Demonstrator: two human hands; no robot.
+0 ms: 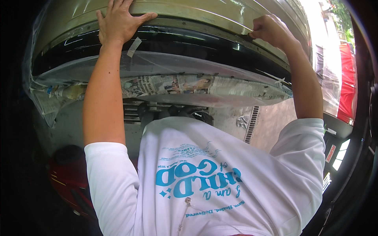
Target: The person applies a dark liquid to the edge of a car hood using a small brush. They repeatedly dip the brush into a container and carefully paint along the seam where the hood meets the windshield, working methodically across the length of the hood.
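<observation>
A gold-beige vehicle panel curves across the top of the view, with a glossy black strip along its near side. My left hand lies on the panel at the upper left, open, fingers and thumb spread. At the upper right, my right hand is closed in a fist by the seam between panel and black strip. A small dark piece shows at its fingers; I cannot make out what it is. A short piece of pale tape sticks to the black strip near my left wrist.
Clear plastic sheeting and newspaper cover the lower edge of the vehicle in front of me. Below are a concrete floor and a drain grate. A red cover hangs at the right; a red vehicle stands lower left.
</observation>
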